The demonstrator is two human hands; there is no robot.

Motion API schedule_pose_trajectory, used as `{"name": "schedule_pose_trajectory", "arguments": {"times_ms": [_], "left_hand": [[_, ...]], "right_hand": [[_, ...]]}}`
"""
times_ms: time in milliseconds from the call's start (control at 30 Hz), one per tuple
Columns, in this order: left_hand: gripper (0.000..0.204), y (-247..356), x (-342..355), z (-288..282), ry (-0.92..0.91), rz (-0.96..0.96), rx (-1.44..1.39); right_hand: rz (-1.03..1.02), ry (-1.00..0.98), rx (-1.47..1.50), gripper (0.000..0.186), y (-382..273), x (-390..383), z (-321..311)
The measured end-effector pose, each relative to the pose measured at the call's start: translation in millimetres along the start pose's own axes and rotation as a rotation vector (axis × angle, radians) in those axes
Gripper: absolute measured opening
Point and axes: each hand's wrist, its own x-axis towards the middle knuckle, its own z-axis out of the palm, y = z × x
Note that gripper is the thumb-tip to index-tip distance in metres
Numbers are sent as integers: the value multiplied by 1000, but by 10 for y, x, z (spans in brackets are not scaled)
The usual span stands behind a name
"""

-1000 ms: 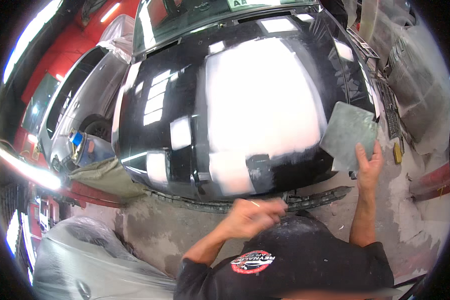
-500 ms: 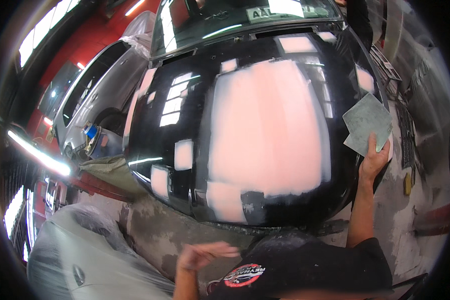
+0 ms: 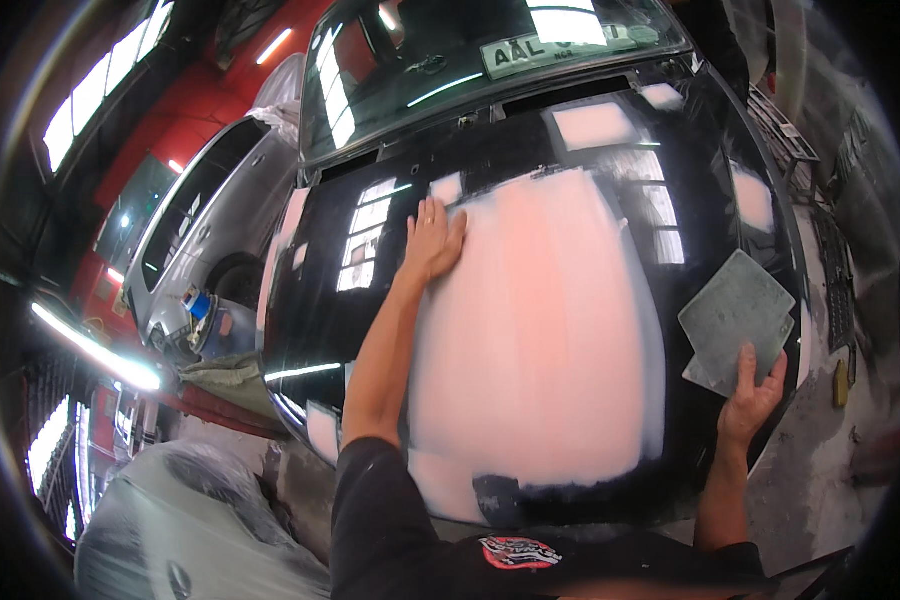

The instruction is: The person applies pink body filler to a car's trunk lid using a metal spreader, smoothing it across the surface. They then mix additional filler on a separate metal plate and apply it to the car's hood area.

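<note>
Red wall [image 3: 198, 100] and a silver car [image 3: 215, 218] stand at the far left, beside a black car hood [image 3: 315, 325]. Toward its middle, the left grip [image 3: 436, 242] lies palm down, fingers extended and holding nothing, over the upper-left edge of a large pale-pink patch [image 3: 535, 340], fingertips by a small pale patch [image 3: 446, 187]. Right of the large patch, grey-green flat sheets [image 3: 738, 305] extend forward and leftward from the right grip [image 3: 752, 408], which pinches their near corner, thumb on top. Farther right is a yellowish block [image 3: 841, 383].
</note>
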Motion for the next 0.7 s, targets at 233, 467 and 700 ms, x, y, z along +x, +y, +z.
{"name": "schedule_pose_trajectory", "arguments": {"times_ms": [233,467,700], "left_hand": [[90,-162,1383,-29,49,-298,-94],[87,-287,758,-5,-8,-113,-98],[72,-229,38,-272,-9,-118,-59]], "right_hand": [[29,-11,46,24,64,-4,-60],[62,-43,89,26,29,16,-92],[81,-76,104,26,24,40,-52]]}}
